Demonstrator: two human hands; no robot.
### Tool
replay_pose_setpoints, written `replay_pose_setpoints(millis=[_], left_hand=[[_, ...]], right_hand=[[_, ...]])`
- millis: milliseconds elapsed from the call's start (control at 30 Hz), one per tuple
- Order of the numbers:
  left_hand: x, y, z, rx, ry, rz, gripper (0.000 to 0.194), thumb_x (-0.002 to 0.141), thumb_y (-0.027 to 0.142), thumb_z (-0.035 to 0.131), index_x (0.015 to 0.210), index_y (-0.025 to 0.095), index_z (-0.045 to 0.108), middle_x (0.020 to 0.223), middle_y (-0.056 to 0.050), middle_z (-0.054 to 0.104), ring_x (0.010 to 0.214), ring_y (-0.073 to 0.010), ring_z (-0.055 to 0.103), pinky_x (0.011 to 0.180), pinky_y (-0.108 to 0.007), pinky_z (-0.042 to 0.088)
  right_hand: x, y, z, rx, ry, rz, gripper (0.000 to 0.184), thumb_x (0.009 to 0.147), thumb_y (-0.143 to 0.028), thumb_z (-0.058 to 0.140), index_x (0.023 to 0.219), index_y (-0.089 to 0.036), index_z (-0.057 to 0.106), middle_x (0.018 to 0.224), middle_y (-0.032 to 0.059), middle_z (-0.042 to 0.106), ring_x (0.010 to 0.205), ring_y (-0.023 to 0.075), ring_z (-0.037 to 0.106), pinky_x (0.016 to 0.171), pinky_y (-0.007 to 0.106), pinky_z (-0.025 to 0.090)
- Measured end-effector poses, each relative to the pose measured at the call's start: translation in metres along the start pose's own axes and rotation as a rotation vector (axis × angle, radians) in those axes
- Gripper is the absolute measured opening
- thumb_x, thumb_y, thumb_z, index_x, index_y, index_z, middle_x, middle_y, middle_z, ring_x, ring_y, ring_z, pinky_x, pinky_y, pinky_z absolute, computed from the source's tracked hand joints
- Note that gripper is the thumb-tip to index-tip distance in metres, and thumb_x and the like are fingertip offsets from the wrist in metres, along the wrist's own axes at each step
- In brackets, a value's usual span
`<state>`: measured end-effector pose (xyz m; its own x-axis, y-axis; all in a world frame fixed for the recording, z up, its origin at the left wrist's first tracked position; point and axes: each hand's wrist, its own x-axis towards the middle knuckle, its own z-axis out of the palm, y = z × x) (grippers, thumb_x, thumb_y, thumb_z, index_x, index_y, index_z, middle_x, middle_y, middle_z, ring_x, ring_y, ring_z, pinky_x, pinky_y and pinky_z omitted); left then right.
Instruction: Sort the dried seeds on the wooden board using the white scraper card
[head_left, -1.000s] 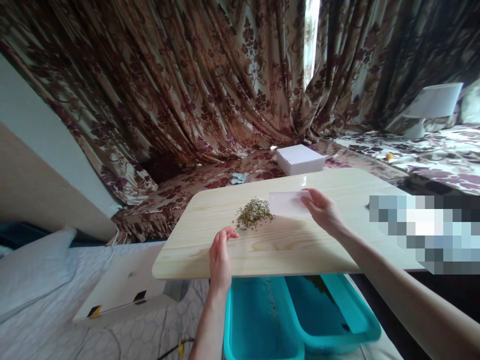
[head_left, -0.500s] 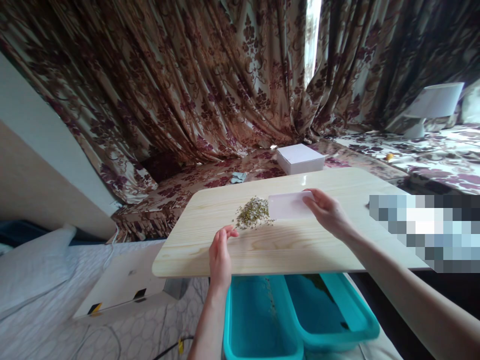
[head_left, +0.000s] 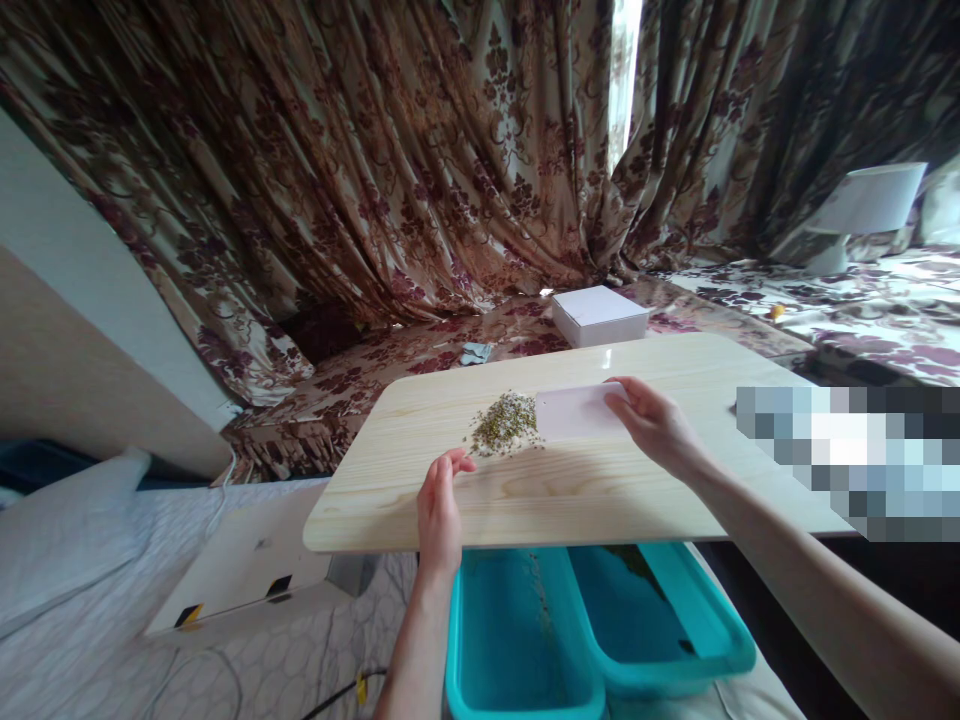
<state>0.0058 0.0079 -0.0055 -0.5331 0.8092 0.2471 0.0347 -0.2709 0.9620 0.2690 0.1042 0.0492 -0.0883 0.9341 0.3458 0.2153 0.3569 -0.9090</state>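
Right hand (head_left: pixel 651 418) grips card (head_left: pixel 571 414) (pile (head_left: pixel 504 424) leftward).

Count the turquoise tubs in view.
2: the left tub and the right tub, side by side below the near edge of the table. The table hides their far ends and could hide more.

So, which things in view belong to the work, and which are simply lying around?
Apparently in use:
white rectangular piece, probably plastic, in the right hand
heap of small green-and-white bits beside the left hand
pale wood-grain table
perhaps the turquoise plastic tubs

Apparently just lying about:
white box, likely cardboard
crumpled pale-blue item
white lamp
small orange object
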Motion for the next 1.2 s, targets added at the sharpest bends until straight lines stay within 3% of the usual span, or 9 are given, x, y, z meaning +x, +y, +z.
replay_pose_setpoints(millis=[267,633,933,1200], left_hand=[[0.000,0.000,-0.001,0.000,-0.011,0.009,0.051,0.085,0.061,0.048,0.101,0.017,0.067,0.084,-0.007,0.071,0.097,-0.0221,0.065,0.098,-0.039,0.044],[0.003,-0.005,-0.002,-0.001,-0.018,0.009,0.050,0.085,0.060,0.048,0.101,0.016,0.067,0.084,-0.007,0.071,0.098,-0.0225,0.065,0.097,-0.038,0.044],[0.002,-0.004,-0.002,0.012,-0.022,0.021,0.051,0.086,0.060,0.047,0.103,0.016,0.067,0.087,-0.007,0.071,0.098,-0.0220,0.065,0.098,-0.039,0.044],[0.002,-0.005,-0.002,0.025,-0.021,0.015,0.052,0.086,0.060,0.046,0.104,0.016,0.066,0.088,-0.007,0.071,0.099,-0.0220,0.064,0.099,-0.039,0.044]], right_hand=[[0.003,-0.005,0.006,-0.004,0.036,0.021,0.031,0.079,-0.049,0.056,0.096,-0.023,0.059,0.087,0.0054,0.067,0.084,0.0230,0.062,0.075,0.034,0.049],[0.005,-0.007,0.008,0.000,-0.082,-0.004,0.032,0.081,-0.047,0.055,0.099,-0.021,0.059,0.092,0.0069,0.068,0.085,0.0220,0.061,0.075,0.033,0.050],[0.006,-0.007,0.011,-0.019,-0.025,-0.095,0.030,0.080,-0.048,0.057,0.091,-0.021,0.062,0.078,0.0051,0.067,0.072,0.0208,0.060,0.063,0.032,0.049],[-0.004,-0.014,-0.004,-0.118,0.017,-0.127,0.024,0.082,-0.041,0.055,0.092,-0.022,0.064,0.079,0.0050,0.068,0.072,0.0208,0.060,0.062,0.031,0.048]])
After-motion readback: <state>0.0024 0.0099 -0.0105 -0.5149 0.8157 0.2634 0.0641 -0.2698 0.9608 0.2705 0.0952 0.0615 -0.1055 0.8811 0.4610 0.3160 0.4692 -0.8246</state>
